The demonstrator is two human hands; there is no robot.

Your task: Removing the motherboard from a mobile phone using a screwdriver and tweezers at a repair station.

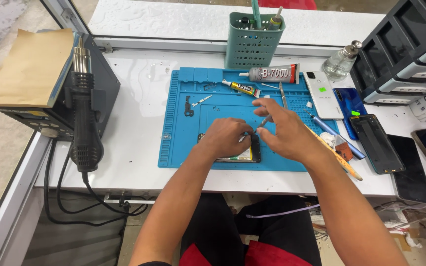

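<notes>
An opened phone (246, 153) lies on the blue work mat (183, 133) near its front edge. My left hand (225, 138) rests on top of the phone, fingers curled and pressing it down. My right hand (282, 129) hovers just right of it, pinching thin metal tweezers (265, 119) whose tip points down toward the phone's upper edge. Much of the phone is hidden under both hands.
A hot air station with its black handle (84, 118) stands at left. A teal tool cup (253, 42), two glue tubes (272, 74), a glass bottle (340, 61), several phones (375, 143) and black drawers (410, 49) fill the back and right.
</notes>
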